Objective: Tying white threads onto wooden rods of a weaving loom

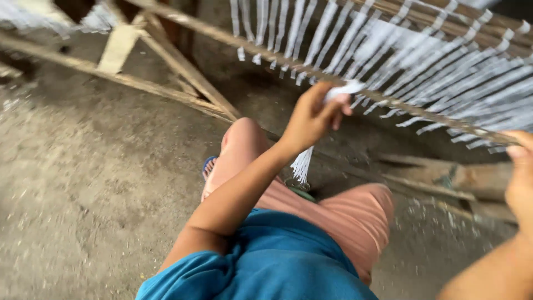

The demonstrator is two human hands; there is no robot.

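My left hand is raised to a slanting wooden rail and grips a bundle of white strips, whose frayed end hangs below the wrist. Several more white strips are draped in rows over the rail to the right. At the frame's right edge my right hand rests near the rail's lower end; I cannot tell whether it holds anything. The picture is blurred by motion.
A wooden frame of crossed slats stands on the dirt floor at the upper left. Rough wooden planks lie under the rail at right. My knees in pink trousers and a blue shirt fill the lower middle.
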